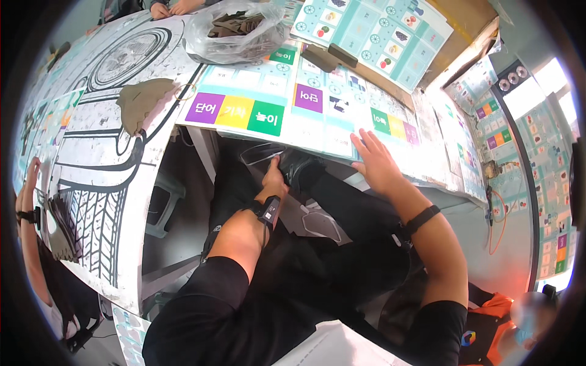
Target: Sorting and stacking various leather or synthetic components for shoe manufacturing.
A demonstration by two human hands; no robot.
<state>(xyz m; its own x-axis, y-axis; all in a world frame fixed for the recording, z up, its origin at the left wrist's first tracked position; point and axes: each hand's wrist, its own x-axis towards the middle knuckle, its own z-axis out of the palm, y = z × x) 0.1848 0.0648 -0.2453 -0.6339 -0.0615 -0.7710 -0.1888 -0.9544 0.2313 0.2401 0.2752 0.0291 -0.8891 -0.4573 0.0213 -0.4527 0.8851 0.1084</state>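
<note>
My left hand reaches down below the front edge of the table, its fingers drawn together. Beside its fingertips is a thin, pale-rimmed loop-shaped thing; what the fingers hold cannot be made out. My right hand has its fingers spread, with the tips on the edge of the printed sheets covering the table. Both wrists wear black bands. Ahead of my hands, a dark brown flat piece lies on the sheets with a dark bar-shaped block on it.
A clear plastic bag of brown pieces sits at the back. To the left, another brown piece lies on the drawn-on tabletop. A cardboard box stands back right. Other people's hands show at the far edge and left side.
</note>
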